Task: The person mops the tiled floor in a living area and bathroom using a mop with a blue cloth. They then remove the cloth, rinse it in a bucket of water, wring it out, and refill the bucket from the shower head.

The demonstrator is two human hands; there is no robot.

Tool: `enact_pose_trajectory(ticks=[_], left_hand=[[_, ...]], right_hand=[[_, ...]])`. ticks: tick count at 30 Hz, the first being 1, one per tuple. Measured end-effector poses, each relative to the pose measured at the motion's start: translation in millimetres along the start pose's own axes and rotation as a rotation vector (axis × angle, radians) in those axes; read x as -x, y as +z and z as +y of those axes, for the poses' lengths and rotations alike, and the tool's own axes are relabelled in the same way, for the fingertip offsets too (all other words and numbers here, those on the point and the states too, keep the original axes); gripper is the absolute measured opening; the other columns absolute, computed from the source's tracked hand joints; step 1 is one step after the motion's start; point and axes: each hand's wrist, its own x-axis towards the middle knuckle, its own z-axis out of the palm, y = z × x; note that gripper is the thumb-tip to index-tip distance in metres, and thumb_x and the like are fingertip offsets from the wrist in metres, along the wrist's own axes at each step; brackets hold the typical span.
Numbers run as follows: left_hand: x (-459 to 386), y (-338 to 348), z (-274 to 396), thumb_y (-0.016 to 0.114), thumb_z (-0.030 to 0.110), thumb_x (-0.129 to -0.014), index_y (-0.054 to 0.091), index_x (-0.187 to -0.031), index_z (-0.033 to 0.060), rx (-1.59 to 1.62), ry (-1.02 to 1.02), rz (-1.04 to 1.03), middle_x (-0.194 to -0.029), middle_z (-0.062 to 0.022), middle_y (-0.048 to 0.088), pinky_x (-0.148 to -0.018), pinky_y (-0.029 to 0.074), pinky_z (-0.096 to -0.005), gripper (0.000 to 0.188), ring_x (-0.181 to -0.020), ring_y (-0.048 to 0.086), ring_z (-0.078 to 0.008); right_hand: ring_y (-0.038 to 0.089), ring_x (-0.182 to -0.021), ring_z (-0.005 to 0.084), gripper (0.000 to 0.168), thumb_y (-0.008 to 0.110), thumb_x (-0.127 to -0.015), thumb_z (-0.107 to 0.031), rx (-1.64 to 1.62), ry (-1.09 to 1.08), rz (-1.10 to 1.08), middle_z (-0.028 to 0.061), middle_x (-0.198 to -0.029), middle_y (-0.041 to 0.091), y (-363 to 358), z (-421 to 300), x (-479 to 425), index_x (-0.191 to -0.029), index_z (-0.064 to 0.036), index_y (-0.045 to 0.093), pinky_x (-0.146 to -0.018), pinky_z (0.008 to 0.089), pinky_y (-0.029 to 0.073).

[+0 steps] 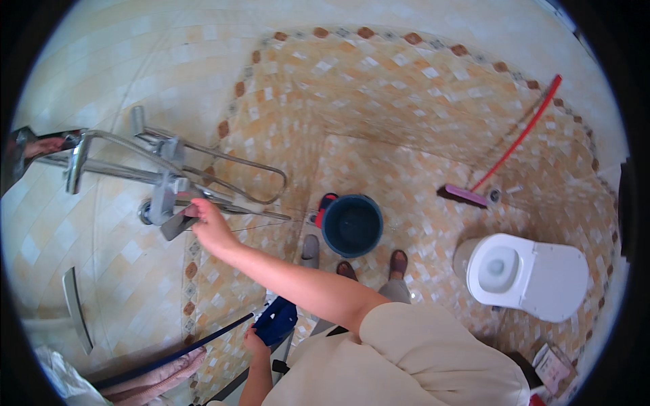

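My right hand [213, 228] reaches out to the wall-mounted shower mixer [163, 195]. Its fingers and thumb are on a flat, shiny metal piece [179, 224] at the mixer's near end. Lower down, my left hand [257, 342] grips the edge of a dark blue fabric piece [278, 322], apparently a mop head. A long dark blue pole [175, 352] runs from beside that piece toward the lower left. On the floor in front of my feet stands a dark teal bucket [352, 226]; its inside looks dark, and whether it holds water I cannot tell.
A white toilet [500, 271] with its lid raised stands at right. The purple-headed broom [464, 195] leans on the wall by a floor drain [493, 195]. Slippers [311, 248] lie left of the bucket. A pink towel [162, 373] and a metal door handle [77, 309] are at lower left.
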Motion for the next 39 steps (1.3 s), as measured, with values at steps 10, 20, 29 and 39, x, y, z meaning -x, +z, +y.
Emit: enact_pose_trajectory(ticks=[10, 20, 29, 39], left_hand=[[-6, 5, -20, 0.045, 0.010, -0.070, 0.062, -0.092, -0.0010, -0.130, -0.015, -0.113, -0.092, -0.0139, 0.058, -0.073, 0.048, -0.0344, 0.030, -0.083, 0.055, -0.0263], [17, 39, -47, 0.046, 0.008, -0.068, 0.061, -0.099, -0.0034, -0.122, -0.072, -0.081, -0.091, -0.0137, 0.060, -0.074, 0.047, -0.0312, 0.036, -0.082, 0.057, -0.0245], [27, 40, -45, 0.048, 0.008, -0.069, 0.062, -0.096, -0.0033, -0.146, -0.078, -0.117, -0.091, -0.0128, 0.059, -0.074, 0.047, -0.0308, 0.033, -0.081, 0.057, -0.0241], [-1, -4, -97, 0.045, 0.009, -0.068, 0.061, -0.096, -0.0024, -0.270, 0.016, -0.157, -0.094, -0.0146, 0.059, -0.077, 0.047, -0.0322, 0.034, -0.088, 0.056, -0.0253]], right_hand=[[0.036, -0.121, 0.0262, 0.060, 0.046, -0.075, 0.001, 0.292, 0.044, -0.151, 0.0164, -0.131, 0.033, -28, -53, 68, -0.132, -0.003, 0.029, -0.096, 0.0306, 0.034], [0.060, -0.083, 0.0167, 0.021, 0.054, -0.076, -0.008, 0.559, 0.785, 0.004, 0.0085, -0.087, 0.063, -264, 14, 181, -0.095, -0.003, 0.063, -0.070, 0.0296, 0.046], [0.063, -0.067, 0.0214, 0.021, 0.052, -0.076, -0.015, 1.056, 0.878, 0.249, 0.0134, -0.079, 0.064, -419, 91, 244, -0.086, -0.003, 0.065, -0.061, 0.0333, 0.049], [0.056, -0.092, 0.0403, 0.032, 0.048, -0.078, -0.025, 1.256, 0.834, 0.630, 0.0278, -0.095, 0.058, -578, 164, 263, -0.086, 0.002, 0.062, -0.076, 0.0444, 0.046]])
